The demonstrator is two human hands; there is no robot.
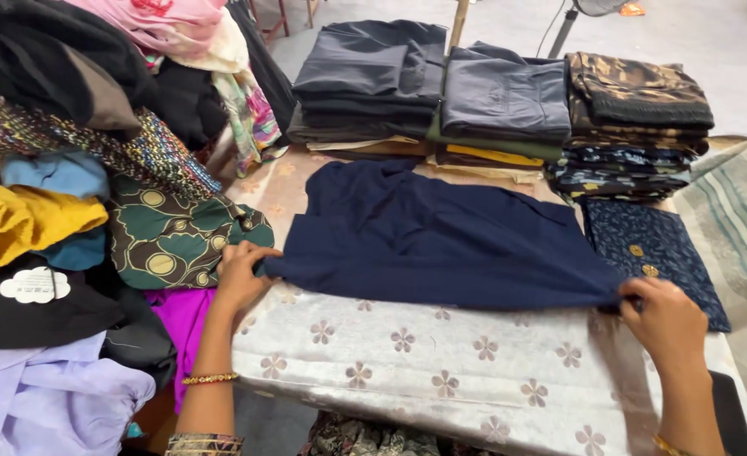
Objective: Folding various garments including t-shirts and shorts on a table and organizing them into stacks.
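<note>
Table edge [441,397] bare below navy garment [441,236]; hands pinch its corners.

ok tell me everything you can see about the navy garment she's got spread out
The navy garment is plain dark blue, of matte woven-looking cloth with soft creases. It lies flat and partly folded on a pale table cover with a flower pattern, in front of stacks of folded clothes. The left hand pinches its near left corner and the right hand grips its near right corner, pulling the front edge taut. Its right side overlaps a dark blue printed cloth.
</note>
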